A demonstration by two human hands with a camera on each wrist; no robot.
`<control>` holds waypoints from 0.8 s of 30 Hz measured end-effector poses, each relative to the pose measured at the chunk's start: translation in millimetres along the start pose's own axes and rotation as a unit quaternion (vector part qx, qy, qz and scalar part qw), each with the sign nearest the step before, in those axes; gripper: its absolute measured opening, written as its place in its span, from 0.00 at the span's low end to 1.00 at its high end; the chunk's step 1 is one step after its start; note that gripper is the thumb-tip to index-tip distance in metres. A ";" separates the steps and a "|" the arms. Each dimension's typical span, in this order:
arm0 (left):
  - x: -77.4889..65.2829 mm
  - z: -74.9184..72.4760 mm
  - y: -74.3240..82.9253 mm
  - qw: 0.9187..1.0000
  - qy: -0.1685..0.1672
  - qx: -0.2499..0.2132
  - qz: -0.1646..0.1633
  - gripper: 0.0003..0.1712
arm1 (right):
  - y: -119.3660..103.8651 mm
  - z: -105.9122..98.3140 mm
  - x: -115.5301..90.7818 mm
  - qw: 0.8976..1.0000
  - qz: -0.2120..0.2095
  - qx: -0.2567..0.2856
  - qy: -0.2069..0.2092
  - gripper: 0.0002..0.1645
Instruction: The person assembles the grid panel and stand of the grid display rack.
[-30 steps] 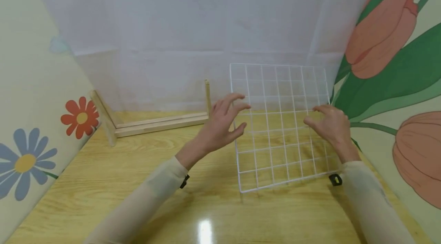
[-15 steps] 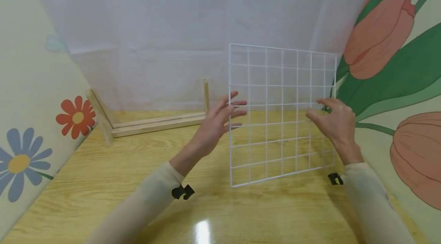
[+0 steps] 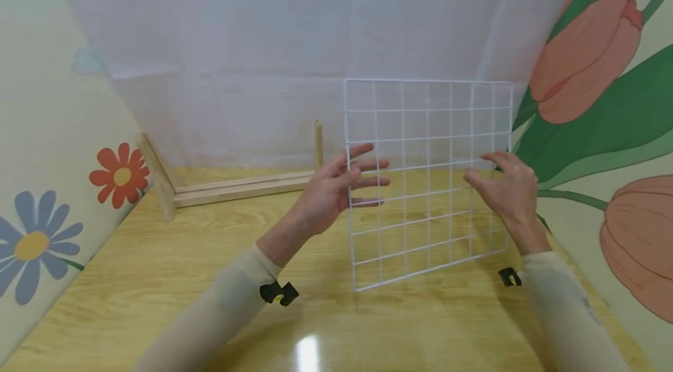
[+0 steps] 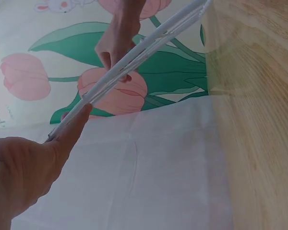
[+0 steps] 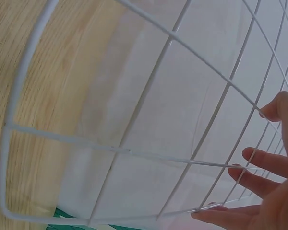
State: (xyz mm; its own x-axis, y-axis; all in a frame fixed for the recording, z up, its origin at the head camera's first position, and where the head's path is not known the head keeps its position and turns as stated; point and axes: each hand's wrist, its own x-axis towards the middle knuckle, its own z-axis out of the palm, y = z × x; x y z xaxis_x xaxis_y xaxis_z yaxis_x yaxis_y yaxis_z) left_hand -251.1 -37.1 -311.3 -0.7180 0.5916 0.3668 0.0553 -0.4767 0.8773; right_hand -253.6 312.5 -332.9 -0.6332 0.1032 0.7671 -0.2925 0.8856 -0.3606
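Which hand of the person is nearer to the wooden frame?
Left. The left hand is at the wire grid's left edge, near the wooden frame's right end. The right hand is at the grid's right side, farther away.

A wood-grained table (image 3: 126, 284) bears a wooden frame (image 3: 242, 191) toward its back.

grid (image 5: 119, 149) cropped in wrist views, sleeves (image 3: 218, 305) cropped

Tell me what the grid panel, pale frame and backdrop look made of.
Grid panel: likely metal wire, smoothly coated white; thin, straight rods with neat crossings. Frame: apparently unpainted wood; pale tan, matte bars. Backdrop: fabric or plastic sheeting, I can't tell; dull white, creased.
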 end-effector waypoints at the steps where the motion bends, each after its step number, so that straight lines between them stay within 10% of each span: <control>1: -0.2 -0.5 1.2 1.000 -0.007 0.003 0.002 0.26 | 0.1 0.3 0.3 1.000 0.000 0.002 0.002 0.25; 19: -6.0 -9.6 20.1 0.999 -0.011 0.025 0.036 0.30 | -8.6 4.6 0.4 0.996 -0.010 0.085 -0.037 0.31; 24: -8.7 -12.5 30.2 0.998 -0.002 0.018 0.054 0.30 | -18.2 6.3 -0.1 0.993 -0.096 0.067 -0.015 0.44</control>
State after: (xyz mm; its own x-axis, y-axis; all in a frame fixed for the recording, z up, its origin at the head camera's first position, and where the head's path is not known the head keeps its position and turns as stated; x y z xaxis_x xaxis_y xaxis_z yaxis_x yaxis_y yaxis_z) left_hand -251.9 -64.7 -291.9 -0.7044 0.5400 0.4607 0.1573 -0.5142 0.8431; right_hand -252.8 293.6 -329.8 -0.5768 -0.0770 0.8133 -0.5013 0.8194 -0.2779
